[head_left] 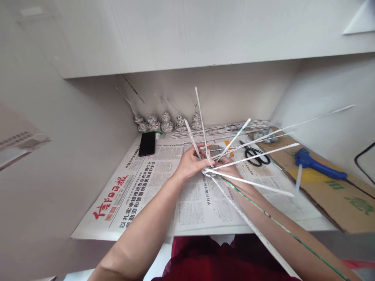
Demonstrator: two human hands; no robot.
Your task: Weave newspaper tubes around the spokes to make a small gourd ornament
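Above the newspaper sheets [164, 183], both hands meet at the hub of a bundle of rolled newspaper sticks [252, 182], which fan out upward, to the right and toward me. My left hand [190, 163] is closed on the hub from the left, thumb across its near side. From the right, my right hand [227, 167] grips the same hub, its fingers partly hidden behind the sticks. One green-patterned paper stick [272, 217] runs from the hub over my right forearm to the lower right.
Several gourd-shaped woven paper pieces [167, 122] line the back wall, beside loose paper sticks [222, 129]. A black phone [147, 144] lies left. To the right are black-handled scissors [254, 155], a blue glue gun [319, 166] and flattened cardboard [325, 195].
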